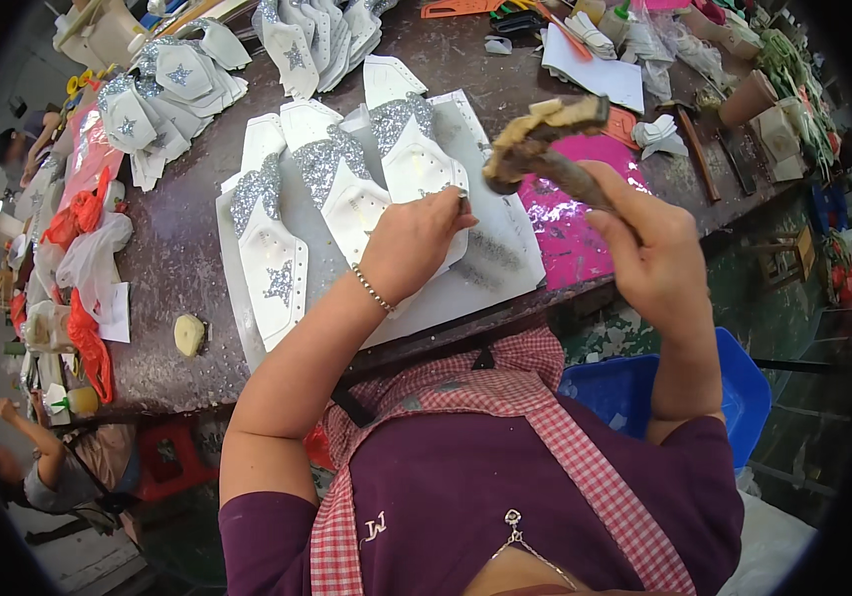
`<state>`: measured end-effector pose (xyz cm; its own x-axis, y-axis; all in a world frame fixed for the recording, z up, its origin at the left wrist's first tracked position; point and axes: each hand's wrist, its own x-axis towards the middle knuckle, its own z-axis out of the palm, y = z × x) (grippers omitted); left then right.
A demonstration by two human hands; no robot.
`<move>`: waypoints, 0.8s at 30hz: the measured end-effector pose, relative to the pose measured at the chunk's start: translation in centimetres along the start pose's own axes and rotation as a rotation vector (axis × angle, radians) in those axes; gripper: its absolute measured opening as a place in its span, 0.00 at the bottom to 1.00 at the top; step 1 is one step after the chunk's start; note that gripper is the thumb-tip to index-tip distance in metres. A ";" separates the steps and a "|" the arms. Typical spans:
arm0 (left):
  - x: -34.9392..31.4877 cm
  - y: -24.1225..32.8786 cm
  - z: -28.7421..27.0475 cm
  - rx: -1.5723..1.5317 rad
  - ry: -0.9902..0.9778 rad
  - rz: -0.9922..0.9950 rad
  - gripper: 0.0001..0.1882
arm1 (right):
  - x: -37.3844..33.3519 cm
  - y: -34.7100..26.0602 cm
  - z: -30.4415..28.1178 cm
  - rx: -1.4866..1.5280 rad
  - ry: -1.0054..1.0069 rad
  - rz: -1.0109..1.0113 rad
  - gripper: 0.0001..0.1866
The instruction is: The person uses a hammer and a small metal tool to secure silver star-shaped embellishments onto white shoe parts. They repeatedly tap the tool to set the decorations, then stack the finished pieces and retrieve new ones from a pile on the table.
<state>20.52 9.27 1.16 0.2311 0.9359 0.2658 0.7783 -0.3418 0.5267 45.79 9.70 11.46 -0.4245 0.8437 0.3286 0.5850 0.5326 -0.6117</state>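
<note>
My right hand grips the handle of a hammer, raised above the table's near right part. The hammer's head looks worn and is wrapped in something yellowish, slightly blurred. Pinched in my left hand is a short metal tool; little more than its end shows. That hand rests over the lower part of a white shoe upper piece with silver glitter and punched holes. Beside it lie a second such piece and a third with a glitter star, all on a white board.
Stacks of star-marked white pieces fill the far left. A pink sheet lies right of the board, with another hammer beyond. A yellowish lump sits near the left edge. Below right stands a blue bin; another person works far left.
</note>
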 end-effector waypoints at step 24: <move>-1.8 0.5 0.3 -0.060 0.065 0.101 0.09 | -1.5 -0.4 -2.0 0.948 0.369 -0.265 0.31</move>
<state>20.64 7.40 0.69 0.2666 0.8896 0.3708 0.7161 -0.4403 0.5415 47.52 8.36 12.68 -0.1299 0.7613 0.6352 -0.3442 0.5662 -0.7490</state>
